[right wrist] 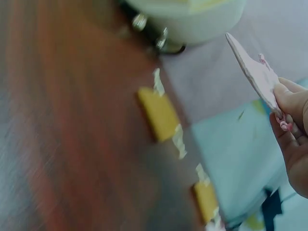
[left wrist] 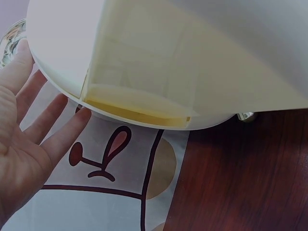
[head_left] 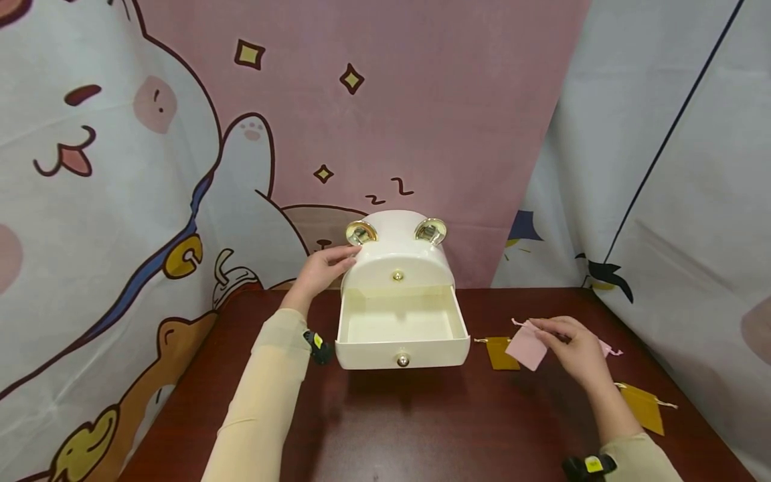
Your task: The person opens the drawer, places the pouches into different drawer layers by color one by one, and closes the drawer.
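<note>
A white storage box [head_left: 400, 258] with a rounded top and two gold-rimmed ear-like discs stands at the table's middle. Its lower drawer [head_left: 402, 353] is pulled out, with a bare inside. Against the box's left side, below the left disc, rests my left hand [head_left: 325, 271], its fingers extended in the left wrist view. My right hand [head_left: 572, 348] pinches a pink drawstring pouch [head_left: 526, 347] by its upper edge, raised above the table right of the drawer. Behind that hand, another pink pouch [head_left: 605, 348] is mostly hidden.
One yellow drawstring pouch [head_left: 503, 355] lies just right of the drawer. Another yellow pouch [head_left: 644, 408] is near the table's right edge. The brown table [head_left: 421, 428] meets a printed cloth backdrop [head_left: 458, 134] behind and at both sides.
</note>
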Tool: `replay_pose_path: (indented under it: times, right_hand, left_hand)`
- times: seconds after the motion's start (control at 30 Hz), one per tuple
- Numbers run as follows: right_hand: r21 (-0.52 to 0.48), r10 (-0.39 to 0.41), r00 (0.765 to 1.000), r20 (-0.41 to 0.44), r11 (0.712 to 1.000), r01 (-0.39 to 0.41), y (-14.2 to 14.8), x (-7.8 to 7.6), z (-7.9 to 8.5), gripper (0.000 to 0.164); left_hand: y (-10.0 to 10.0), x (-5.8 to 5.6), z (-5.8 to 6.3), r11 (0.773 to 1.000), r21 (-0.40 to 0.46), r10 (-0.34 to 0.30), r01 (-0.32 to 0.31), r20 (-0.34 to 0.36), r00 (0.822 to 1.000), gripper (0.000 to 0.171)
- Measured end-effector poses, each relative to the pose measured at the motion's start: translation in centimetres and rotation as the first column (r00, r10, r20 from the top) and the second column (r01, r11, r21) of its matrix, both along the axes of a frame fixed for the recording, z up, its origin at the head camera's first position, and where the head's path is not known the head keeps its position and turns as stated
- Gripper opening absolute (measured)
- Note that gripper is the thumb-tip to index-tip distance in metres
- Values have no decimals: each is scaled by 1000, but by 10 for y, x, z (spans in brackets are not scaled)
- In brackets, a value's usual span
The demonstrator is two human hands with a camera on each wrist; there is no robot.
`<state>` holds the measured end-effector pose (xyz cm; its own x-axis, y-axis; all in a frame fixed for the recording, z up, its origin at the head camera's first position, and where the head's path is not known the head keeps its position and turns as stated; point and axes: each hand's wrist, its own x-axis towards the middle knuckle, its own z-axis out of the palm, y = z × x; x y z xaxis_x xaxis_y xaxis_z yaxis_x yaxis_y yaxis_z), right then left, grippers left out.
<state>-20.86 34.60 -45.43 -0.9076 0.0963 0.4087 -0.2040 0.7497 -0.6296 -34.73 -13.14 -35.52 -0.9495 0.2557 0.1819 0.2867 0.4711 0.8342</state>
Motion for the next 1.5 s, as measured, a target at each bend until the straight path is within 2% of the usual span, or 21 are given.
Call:
replay_pose_path:
  times: [0.17,0.47,0.63,0.83,1.1,1.2,1.5]
  right_hand:
    - [-43,90,992,-85,995,-93,-22,-4,27,23]
    - [-17,227,940,-255,971,-239,-63,-14,69,24]
    - [-22,326,890,-318,936,-351,-90,-22,92,27]
    - [-15,448,828,-336,877,-481,-127,-33,106,25]
    - [83,541,769,-342,832,-548,-169,-49,116,27]
    - [101,561,760,-327,821,-563,-180,-55,117,26]
    - [134,575,777,-256,817,-560,-201,-67,112,20]
  left_hand:
    - [0,0,0,1000,-3,4,-4,-1,1000,39]
    - [-1,-1,-1,1000,-6,4,-4,0,1000,40]
    - [-2,-1,-2,1000,-10,6,-6,-6,1000,40]
    - [-2,-1,-2,1000,-9,8,-8,-6,1000,39]
    - [-1,-2,-4,1000,-10,5,-5,-11,1000,40]
    - [-1,-2,-4,1000,-14,8,-8,-17,1000,40]
    - [0,-2,-2,999,-29,11,-12,-31,999,39]
